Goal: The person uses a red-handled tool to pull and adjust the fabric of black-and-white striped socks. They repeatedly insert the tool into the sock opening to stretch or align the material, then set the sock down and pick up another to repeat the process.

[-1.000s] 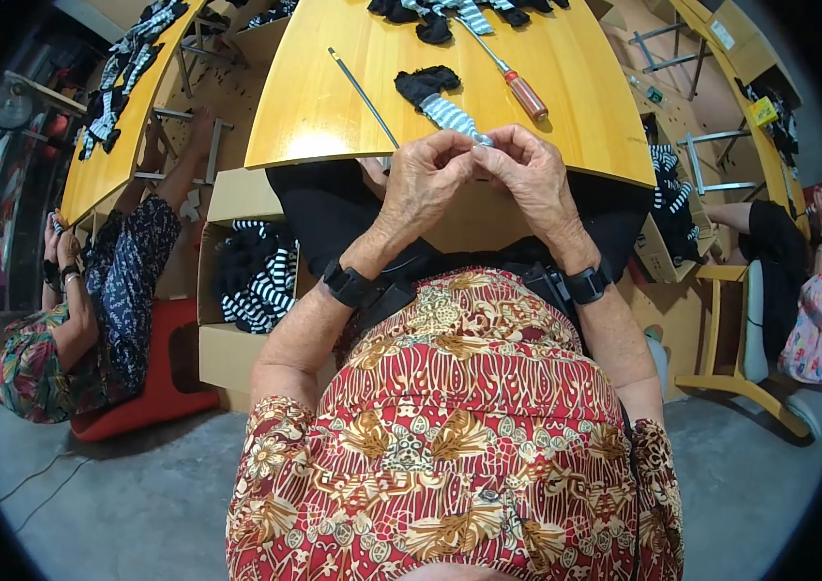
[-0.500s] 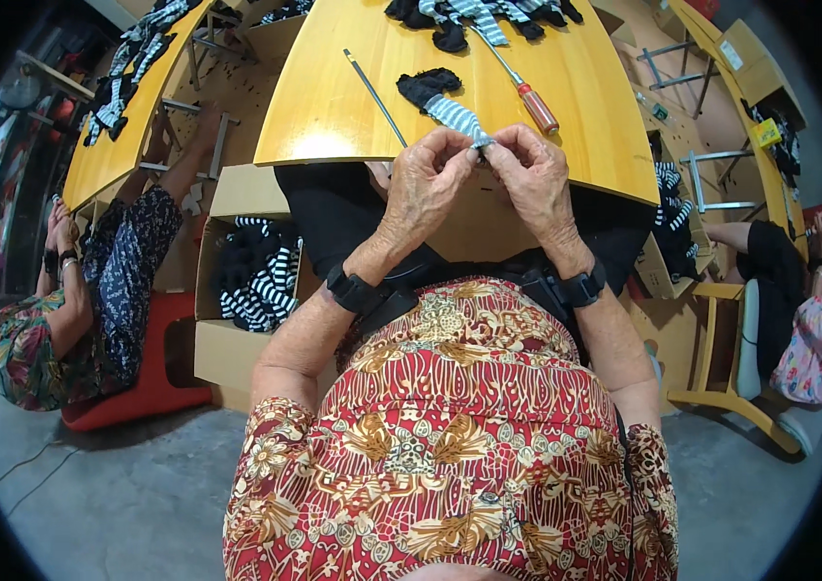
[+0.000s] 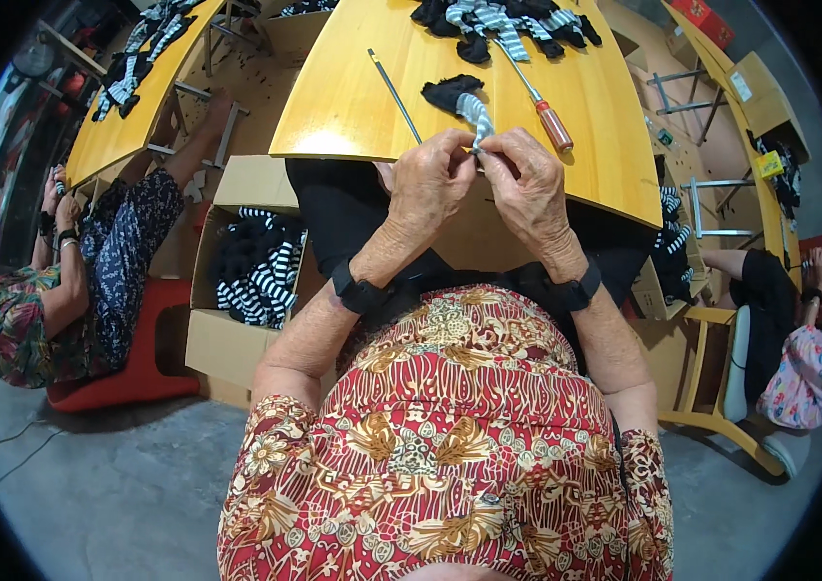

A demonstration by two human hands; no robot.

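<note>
Just over the near edge of the table, my left hand [image 3: 432,179] and my right hand [image 3: 529,184] meet with fingertips pinched together. Between them is the narrow end of a grey-and-white striped knit piece [image 3: 476,116] that looks like a small sock. Its black end [image 3: 454,92] lies crumpled on the tabletop, farther away. My fingers hide the tip being pinched. To the right of the knit piece lies a screwdriver [image 3: 553,126] with a red handle and a long shaft. A thin dark rod [image 3: 394,95] with a yellowish tip slants on the left.
More black and grey-striped knit pieces [image 3: 498,21] are heaped at the far end of the yellow table [image 3: 334,116]. Cardboard boxes of striped knitwear stand left [image 3: 232,344] and right [image 3: 658,295]. One person sits on a red chair [image 3: 130,363] at left, another person [image 3: 798,378] at right.
The pinched end has come slightly left and nearer to me, and the striped part now bends more. Both hands keep their pinch. The whole view has shifted a little.
</note>
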